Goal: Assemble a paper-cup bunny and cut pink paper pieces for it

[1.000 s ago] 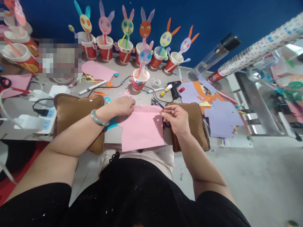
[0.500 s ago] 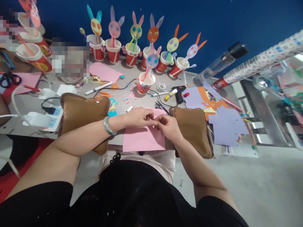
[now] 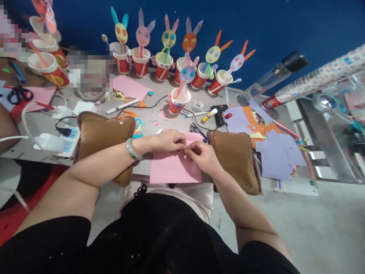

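Both of my hands meet above a sheet of pink paper (image 3: 173, 173) that lies at the table's front edge. My left hand (image 3: 172, 140), with a bangle (image 3: 132, 149) on its wrist, has its fingertips pinched together. My right hand (image 3: 203, 155) pinches close against them. Whatever is between the fingertips is too small to make out. Beyond the hands stands a red paper cup (image 3: 180, 102) with a purple rabbit face (image 3: 187, 75) on straws. Scissors (image 3: 198, 131) partly show on the paper's far edge, beside a brown cushion (image 3: 232, 161).
Another brown cushion (image 3: 104, 137) lies under my left forearm, near a power strip (image 3: 71, 142). A row of rabbit cups (image 3: 142, 62) lines the blue wall. A black glue gun (image 3: 220, 116), a yellow marker (image 3: 209, 115) and purple paper (image 3: 275, 160) lie to the right.
The whole view has shifted slightly, so things appear a little further right. My fingertips are still pinched close together, with the hands angled slightly differently.
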`<state>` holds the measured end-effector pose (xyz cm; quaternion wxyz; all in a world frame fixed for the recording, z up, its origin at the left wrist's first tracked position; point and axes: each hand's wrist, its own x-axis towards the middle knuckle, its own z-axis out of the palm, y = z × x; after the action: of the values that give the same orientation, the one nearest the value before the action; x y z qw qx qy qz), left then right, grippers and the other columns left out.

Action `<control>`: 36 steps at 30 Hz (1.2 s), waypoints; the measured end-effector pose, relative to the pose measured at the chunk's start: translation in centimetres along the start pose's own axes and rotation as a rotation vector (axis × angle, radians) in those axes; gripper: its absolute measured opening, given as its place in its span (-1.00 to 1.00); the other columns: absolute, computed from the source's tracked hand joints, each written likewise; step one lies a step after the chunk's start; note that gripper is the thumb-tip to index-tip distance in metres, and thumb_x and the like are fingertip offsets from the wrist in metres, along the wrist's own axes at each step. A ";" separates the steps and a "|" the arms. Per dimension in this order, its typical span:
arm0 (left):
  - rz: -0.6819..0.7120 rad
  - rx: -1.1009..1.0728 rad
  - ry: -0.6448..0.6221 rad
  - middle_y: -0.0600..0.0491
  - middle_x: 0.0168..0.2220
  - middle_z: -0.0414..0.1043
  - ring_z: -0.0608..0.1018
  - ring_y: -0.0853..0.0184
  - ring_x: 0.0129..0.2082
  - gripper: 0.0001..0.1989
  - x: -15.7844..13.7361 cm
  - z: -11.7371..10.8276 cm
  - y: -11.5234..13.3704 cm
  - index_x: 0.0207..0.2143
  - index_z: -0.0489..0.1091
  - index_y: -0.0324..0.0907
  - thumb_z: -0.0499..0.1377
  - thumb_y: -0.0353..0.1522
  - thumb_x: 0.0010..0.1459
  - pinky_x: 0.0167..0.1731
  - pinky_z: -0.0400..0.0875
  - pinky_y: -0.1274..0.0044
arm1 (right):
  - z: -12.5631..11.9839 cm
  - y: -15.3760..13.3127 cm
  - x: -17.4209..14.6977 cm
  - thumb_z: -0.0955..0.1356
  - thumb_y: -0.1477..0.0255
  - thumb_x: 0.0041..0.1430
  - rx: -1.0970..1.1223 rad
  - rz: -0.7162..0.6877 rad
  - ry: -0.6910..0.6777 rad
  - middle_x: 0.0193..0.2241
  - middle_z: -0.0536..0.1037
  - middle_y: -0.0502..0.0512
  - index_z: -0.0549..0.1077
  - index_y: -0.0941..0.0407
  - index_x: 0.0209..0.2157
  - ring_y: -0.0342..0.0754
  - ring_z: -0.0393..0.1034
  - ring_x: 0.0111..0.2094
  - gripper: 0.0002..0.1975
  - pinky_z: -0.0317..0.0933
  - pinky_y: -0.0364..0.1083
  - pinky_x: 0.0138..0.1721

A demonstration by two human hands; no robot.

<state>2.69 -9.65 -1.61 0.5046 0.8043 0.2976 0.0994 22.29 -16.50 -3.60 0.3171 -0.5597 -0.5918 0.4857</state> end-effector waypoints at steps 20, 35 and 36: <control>-0.035 -0.248 -0.116 0.15 -0.58 0.46 0.45 0.51 -0.60 -0.90 0.2 -0.3 -0.9 -0.44 0.37 -0.23 0.13 -0.50 0.14 -0.54 0.29 0.66 | -0.1 -0.6 0.6 0.46 0.12 0.11 0.141 0.066 -0.090 -0.60 0.44 -0.07 0.38 0.09 -0.42 -0.19 0.29 -0.59 -0.65 0.21 -0.14 -0.51; -0.137 -0.358 -0.043 0.13 -0.61 0.44 0.48 0.49 -0.66 -0.84 0.5 -0.2 -1.1 -0.41 0.38 -0.28 0.06 -0.55 0.22 -0.60 0.36 0.66 | -0.5 -0.6 0.9 0.48 0.08 0.07 0.166 0.085 -0.083 -0.58 0.44 -0.07 0.39 0.10 -0.42 -0.20 0.26 -0.60 -0.61 0.20 -0.14 -0.52; -0.145 -0.372 -0.027 0.12 -0.60 0.44 0.48 0.49 -0.65 -0.82 0.4 -0.2 -1.0 -0.41 0.38 -0.28 0.06 -0.52 0.25 -0.60 0.37 0.66 | -0.5 -0.6 0.9 0.49 0.08 0.06 0.170 0.086 -0.080 -0.58 0.45 -0.07 0.39 0.10 -0.43 -0.20 0.26 -0.60 -0.61 0.20 -0.14 -0.52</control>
<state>2.54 -8.92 -2.44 0.6541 0.6750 0.3248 0.1054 22.40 -15.40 -3.01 0.3186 -0.5357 -0.5362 0.5692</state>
